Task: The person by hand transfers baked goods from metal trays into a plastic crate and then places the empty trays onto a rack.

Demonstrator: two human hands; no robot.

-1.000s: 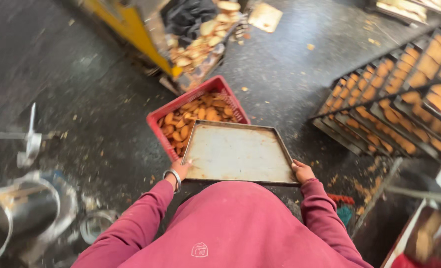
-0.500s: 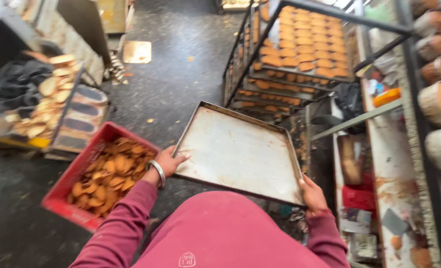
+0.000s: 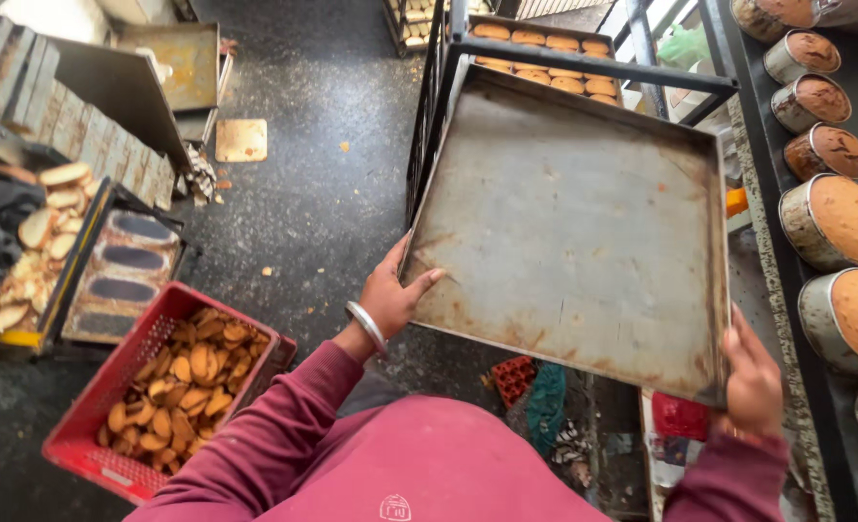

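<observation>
A large, empty, stained metal baking tray (image 3: pixel 584 213) is held up in front of me, over a dark metal rack (image 3: pixel 584 60). My left hand (image 3: pixel 390 295), with a silver bangle at the wrist, grips the tray's near left corner, thumb on top. My right hand (image 3: pixel 753 377) grips its near right corner. Both sleeves are maroon. On the floor to my lower left stands a red plastic crate (image 3: pixel 91 425) filled with browned rusks (image 3: pixel 183 382).
The rack holds trays of baked buns (image 3: pixel 545 39) behind the tray. Round tins of brown cakes (image 3: pixel 835 217) line a shelf on the right. At left sit sliced bread pieces (image 3: pixel 33 232), empty loaf moulds (image 3: pixel 125 261) and leaning trays (image 3: pixel 173 63). The floor is dark and crumb-strewn.
I have turned right, away from the red crate. The empty tray has risen and swung toward the rack, now filling the centre of the view. Both hands keep their grip.
</observation>
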